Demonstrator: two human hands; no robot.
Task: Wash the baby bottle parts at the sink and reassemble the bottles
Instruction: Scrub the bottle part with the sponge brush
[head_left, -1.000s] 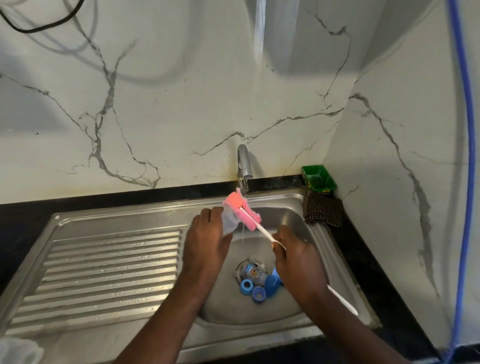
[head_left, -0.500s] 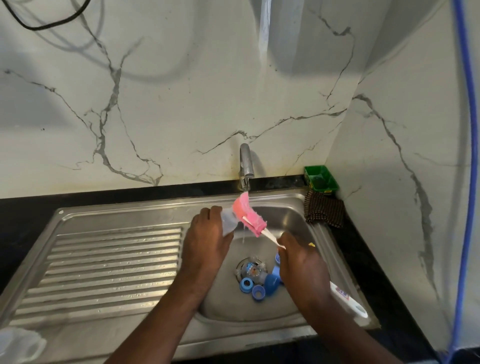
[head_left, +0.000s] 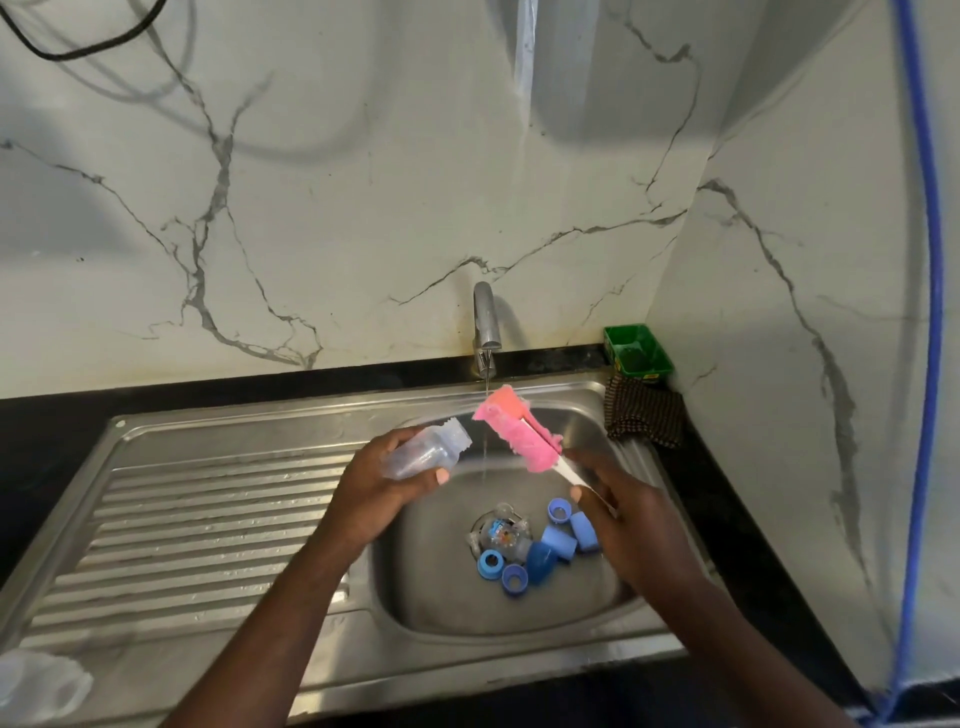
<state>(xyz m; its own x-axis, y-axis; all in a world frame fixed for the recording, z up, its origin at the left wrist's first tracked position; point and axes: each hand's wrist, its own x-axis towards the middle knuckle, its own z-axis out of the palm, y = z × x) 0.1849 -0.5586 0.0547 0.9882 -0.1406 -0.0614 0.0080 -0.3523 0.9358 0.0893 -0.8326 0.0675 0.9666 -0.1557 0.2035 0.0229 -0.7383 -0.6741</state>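
My left hand (head_left: 387, 486) grips a clear baby bottle body (head_left: 426, 453), held tilted over the sink's left edge with its threaded mouth toward the tap. My right hand (head_left: 621, 512) pinches the white handle of a pink sponge bottle brush (head_left: 517, 434), whose head sits just outside the bottle mouth, under the thin water stream. At the bottom of the steel sink bowl (head_left: 431, 582) lie several blue rings and caps (head_left: 550, 553) and another clear bottle part (head_left: 501, 535) over the drain.
The tap (head_left: 485, 325) runs a thin stream. A ribbed draining board (head_left: 197, 525) lies to the left, with a clear plastic part (head_left: 39, 686) at its front corner. A green tray (head_left: 636, 351) and a dark checked cloth (head_left: 644, 418) sit at the back right corner.
The brush head has come out of the bottle mouth and moved right. My left hand has turned the bottle so more of its clear body shows.
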